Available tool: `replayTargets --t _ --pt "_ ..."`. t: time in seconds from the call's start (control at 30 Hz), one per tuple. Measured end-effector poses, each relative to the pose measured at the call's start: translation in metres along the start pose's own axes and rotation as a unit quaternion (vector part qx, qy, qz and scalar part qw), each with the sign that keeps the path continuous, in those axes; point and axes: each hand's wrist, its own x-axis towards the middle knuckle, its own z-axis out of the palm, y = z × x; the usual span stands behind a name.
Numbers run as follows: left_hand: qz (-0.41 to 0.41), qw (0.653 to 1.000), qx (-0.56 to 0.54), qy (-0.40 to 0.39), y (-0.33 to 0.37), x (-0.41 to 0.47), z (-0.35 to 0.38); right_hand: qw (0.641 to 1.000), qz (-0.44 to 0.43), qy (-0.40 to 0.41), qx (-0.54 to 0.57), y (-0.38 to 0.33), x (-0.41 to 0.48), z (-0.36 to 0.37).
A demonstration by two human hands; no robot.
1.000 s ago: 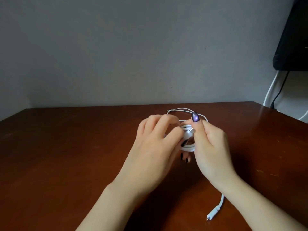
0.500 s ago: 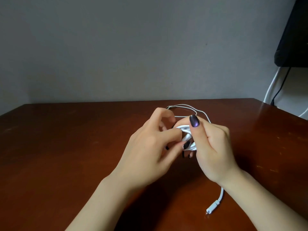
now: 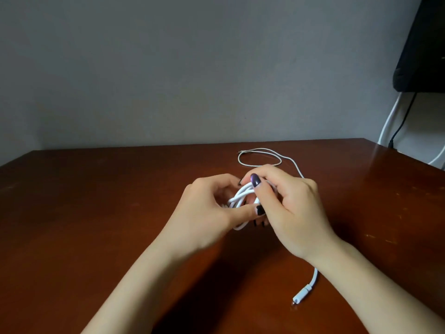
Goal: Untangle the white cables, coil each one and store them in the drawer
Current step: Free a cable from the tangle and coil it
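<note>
Both hands clamp the cable coil (image 3: 243,196): right hand (image 3: 286,208) pins the loops, left hand (image 3: 207,208) guides the wrap, preventing unwinding.

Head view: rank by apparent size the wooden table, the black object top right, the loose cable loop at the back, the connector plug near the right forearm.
1. wooden table
2. black object, cut off by the frame edge
3. loose cable loop
4. connector plug, nearer the camera yet smallest
</note>
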Motion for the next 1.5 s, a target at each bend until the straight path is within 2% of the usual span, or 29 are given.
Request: replayTargets --t 0.13,0.23,0.4,0.47,0.6,0.67,0.77,0.87,0.93,1.03,1.17,1.23,1.3,1.37,1.5 --pt "-0.033 0.998 -0.051 0.001 -0.002 0.003 -0.001 0.999 -0.012 0.028 -0.032 0.000 0.003 0.002" --pt "-0.041 0.998 -0.042 0.018 -0.003 0.002 0.000 1.000 0.006 0.029 0.007 0.000 0.003 0.004" --pt "-0.022 0.998 -0.030 0.046 -0.005 0.000 0.005 0.999 -0.043 0.020 -0.007 0.001 0.001 0.003" --pt "-0.010 0.997 -0.043 0.070 -0.005 0.000 0.006 0.999 -0.038 0.003 0.023 0.001 0.001 0.002" --pt "0.003 0.990 -0.073 0.122 -0.004 -0.001 0.007 0.988 0.040 -0.004 0.150 -0.002 0.003 0.002" --pt "0.033 0.987 -0.008 0.159 -0.004 -0.002 0.010 0.970 0.089 -0.004 0.228 -0.005 0.004 0.003" --pt "0.074 0.964 0.135 0.217 -0.004 -0.005 0.017 0.934 0.149 0.010 0.325 -0.008 0.005 0.003" --pt "0.108 0.943 0.189 0.253 -0.006 -0.006 0.016 0.906 0.196 0.009 0.375 -0.010 0.007 0.003" --pt "0.137 0.927 0.224 0.266 -0.008 -0.005 0.015 0.904 0.214 0.004 0.371 -0.011 0.007 0.005" --pt "0.164 0.911 0.265 0.268 -0.014 -0.004 0.014 0.916 0.224 0.004 0.334 -0.012 0.007 0.007" --pt "0.176 0.899 0.281 0.286 -0.013 -0.002 0.017 0.903 0.260 0.031 0.342 -0.012 0.005 0.009" --pt "0.197 0.900 0.289 0.260 -0.014 -0.001 0.016 0.902 0.270 0.056 0.331 -0.013 0.005 0.010" --pt "0.215 0.912 0.293 0.190 -0.015 -0.002 0.015 0.900 0.270 0.083 0.331 -0.011 0.007 0.007" --pt "0.228 0.906 0.324 0.147 -0.016 -0.002 0.017 0.894 0.273 0.105 0.340 -0.009 0.009 0.002" --pt "0.216 0.908 0.316 0.171 -0.020 0.000 0.020 0.904 0.274 0.086 0.316 -0.006 0.008 0.000"
